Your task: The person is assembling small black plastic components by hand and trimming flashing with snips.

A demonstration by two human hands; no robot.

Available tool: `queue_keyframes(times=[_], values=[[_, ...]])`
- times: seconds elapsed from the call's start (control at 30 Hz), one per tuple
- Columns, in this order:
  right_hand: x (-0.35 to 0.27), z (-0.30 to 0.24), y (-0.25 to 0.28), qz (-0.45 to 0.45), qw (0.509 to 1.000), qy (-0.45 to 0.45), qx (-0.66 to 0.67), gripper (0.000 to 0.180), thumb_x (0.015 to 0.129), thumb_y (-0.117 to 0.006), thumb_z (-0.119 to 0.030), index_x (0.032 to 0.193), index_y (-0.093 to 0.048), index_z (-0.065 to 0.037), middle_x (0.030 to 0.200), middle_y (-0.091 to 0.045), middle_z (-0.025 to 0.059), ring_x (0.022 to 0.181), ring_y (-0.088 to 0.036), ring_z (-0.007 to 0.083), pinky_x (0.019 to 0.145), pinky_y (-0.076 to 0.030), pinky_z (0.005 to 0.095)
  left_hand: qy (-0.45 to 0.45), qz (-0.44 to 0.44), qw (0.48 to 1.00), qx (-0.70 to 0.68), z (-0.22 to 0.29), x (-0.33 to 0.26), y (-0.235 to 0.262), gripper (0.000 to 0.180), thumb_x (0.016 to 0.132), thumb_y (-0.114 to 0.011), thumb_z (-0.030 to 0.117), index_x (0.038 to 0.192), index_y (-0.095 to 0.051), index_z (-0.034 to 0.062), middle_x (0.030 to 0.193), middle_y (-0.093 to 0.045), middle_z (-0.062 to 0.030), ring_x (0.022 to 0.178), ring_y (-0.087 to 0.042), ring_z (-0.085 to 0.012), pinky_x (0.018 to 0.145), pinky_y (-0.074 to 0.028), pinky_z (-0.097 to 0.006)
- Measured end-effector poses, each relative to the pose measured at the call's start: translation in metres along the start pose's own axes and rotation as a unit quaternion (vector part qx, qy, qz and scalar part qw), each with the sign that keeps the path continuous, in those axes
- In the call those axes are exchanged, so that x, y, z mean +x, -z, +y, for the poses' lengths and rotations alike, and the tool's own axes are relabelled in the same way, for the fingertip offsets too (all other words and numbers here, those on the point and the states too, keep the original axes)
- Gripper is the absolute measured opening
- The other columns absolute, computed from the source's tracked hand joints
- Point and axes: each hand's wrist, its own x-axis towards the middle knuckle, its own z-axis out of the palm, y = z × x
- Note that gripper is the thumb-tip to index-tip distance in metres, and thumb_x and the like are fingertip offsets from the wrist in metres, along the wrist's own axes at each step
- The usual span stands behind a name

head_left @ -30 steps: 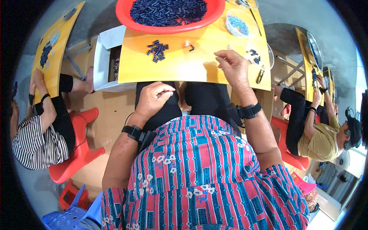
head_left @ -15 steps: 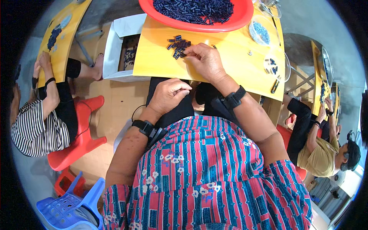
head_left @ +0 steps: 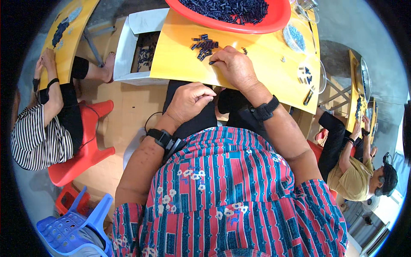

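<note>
My right hand (head_left: 236,67) is over the yellow table near its front edge, thumb and finger pinching a small black plastic piece (head_left: 212,63). Just beyond it lies a loose pile of similar dark pieces (head_left: 204,46). My left hand (head_left: 190,102) hovers above my lap, in front of the table edge, its fingers curled and thumb pressed against the forefinger. Whatever that pinch may hold is too small or hidden to make out. A big red basin (head_left: 222,26) heaped with the same dark pieces stands at the far side of the table.
A white box (head_left: 125,64) with dark pieces inside adjoins the table's left side. To the right are a clear tub of blue bits (head_left: 294,37), a clear dish with several pieces (head_left: 306,77) and a dark cutter-like tool (head_left: 308,97). Co-workers sit at tables on both sides.
My right hand has drawn slightly back from the pile, and the dark piece now shows at its fingertips. The left hand keeps its pinch. The whole view has shifted a little.
</note>
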Motion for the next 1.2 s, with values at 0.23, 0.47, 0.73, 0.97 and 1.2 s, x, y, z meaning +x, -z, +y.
queue_keyframes(times=[0.23, 0.47, 0.73, 0.97, 1.2], values=[[-0.023, 0.012, 0.005, -0.03, 0.998, 0.039, -0.025, 0.016, 0.079, -0.063, -0.009, 0.094, -0.062, -0.012, 0.089, -0.061, 0.0077, 0.081, -0.061, 0.0318, 0.071, -0.051, 0.0382, 0.005, 0.011, 1.0, 0.001, -0.008, 0.001, -0.001, 0.011, 0.077, -0.067, 0.003, 0.088, -0.069, 0.0056, 0.074, -0.062, -0.0066, 0.06, -0.056, -0.0151, 0.056, -0.045, -0.027], [-0.036, 0.02, 0.001, 0.007, 0.974, 0.009, 0.225, 0.008, 0.087, -0.058, -0.006, 0.095, -0.058, -0.005, 0.086, -0.056, 0.0043, 0.082, -0.057, 0.0163, 0.077, -0.047, 0.0274, 0.059, -0.026, 0.998, -0.029, -0.005, 0.001, -0.001, 0.011, 0.078, -0.067, 0.004, 0.089, -0.069, 0.0049, 0.074, -0.061, -0.0053, 0.061, -0.055, -0.012, 0.057, -0.045, -0.025], [-0.048, -0.001, 0.016, -0.05, 0.865, -0.107, 0.487, 0.009, 0.091, -0.055, -0.005, 0.099, -0.057, -0.003, 0.092, -0.055, -0.002, 0.084, -0.05, 0.0066, 0.076, -0.043, 0.022, 0.165, 0.008, 0.949, -0.267, 0.001, 0.013, -0.001, 0.016, 0.089, -0.062, 0.008, 0.103, -0.065, 0.0003, 0.087, -0.065, -0.0018, 0.071, -0.057, -0.0057, 0.065, -0.049, -0.02], [-0.054, -0.011, 0.011, 0.001, 0.844, -0.103, 0.526, 0.01, 0.088, -0.059, -0.002, 0.098, -0.059, 0.0, 0.091, -0.061, 0.0016, 0.082, -0.058, 0.0095, 0.075, -0.047, 0.0237, 0.182, 0.013, 0.906, -0.382, 0.009, 0.028, -0.009, 0.02, 0.094, -0.059, 0.019, 0.104, -0.064, 0.0018, 0.087, -0.064, -0.003, 0.072, -0.057, -0.0071, 0.068, -0.049, -0.021], [-0.057, -0.021, 0.016, 0.076, 0.917, -0.061, 0.388, 0.009, 0.08, -0.066, -0.001, 0.089, -0.065, -0.001, 0.081, -0.059, 0.0045, 0.076, -0.058, 0.012, 0.07, -0.048, 0.0252, 0.188, 0.004, 0.876, -0.445, 0.003, 0.025, -0.009, 0.018, 0.093, -0.061, 0.02, 0.102, -0.064, 0.0039, 0.085, -0.063, -0.0019, 0.073, -0.057, -0.007, 0.067, -0.05, -0.021]])
